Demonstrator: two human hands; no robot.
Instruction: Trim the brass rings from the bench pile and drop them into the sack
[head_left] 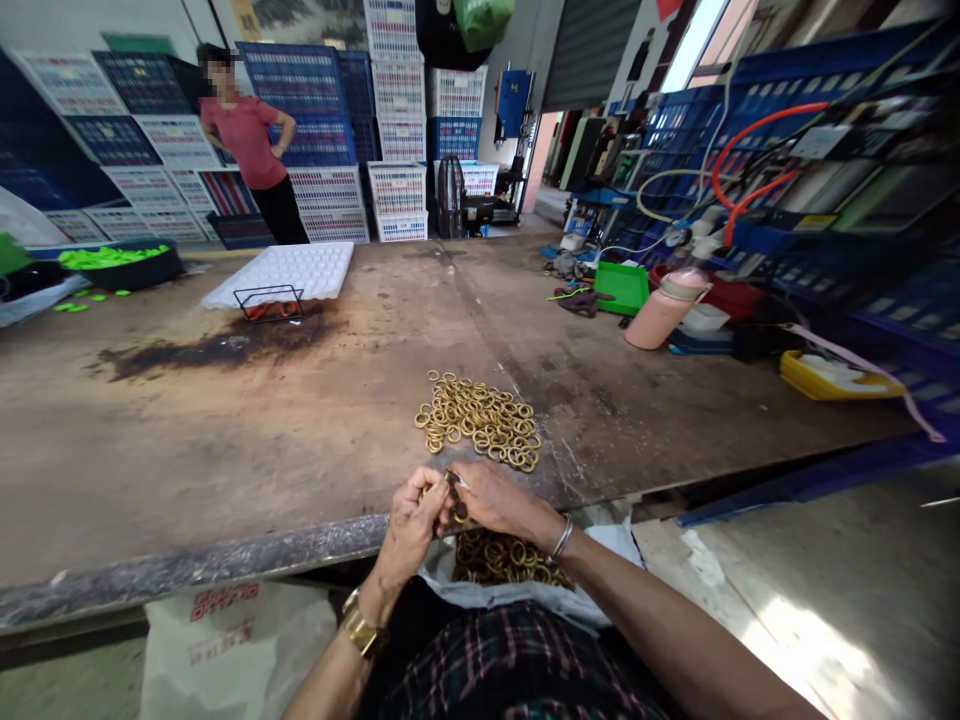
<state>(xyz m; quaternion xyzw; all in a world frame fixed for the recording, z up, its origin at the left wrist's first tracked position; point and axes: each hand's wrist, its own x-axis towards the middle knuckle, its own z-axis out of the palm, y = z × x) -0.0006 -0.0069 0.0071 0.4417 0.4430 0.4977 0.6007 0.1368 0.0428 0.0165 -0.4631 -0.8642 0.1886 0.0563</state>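
Observation:
At the table's near edge my left hand [414, 515] and my right hand [491, 495] meet, both with fingers closed. Between them are brass-coloured rings [457, 505], some in the left fingers. The right fingers pinch at the same rings, and a small pale bit shows at their tips. Just beyond the hands lies a loose pile of brass-coloured rings [480, 415] on the wooden table [360, 400]. Below the edge, close to my lap, an open white bag [592, 600] holds many darker rings [502, 558]. My fingers partly hide what they grip.
A white moulded tray [300, 268] rests on a black wire stand [266, 300] at the back left. Bright green pieces fill a black tub [150, 265]. To the right stand a pink bottle [664, 312], a green tray [622, 288] and a yellow tray [832, 378]. A person [251, 135] stands behind the table.

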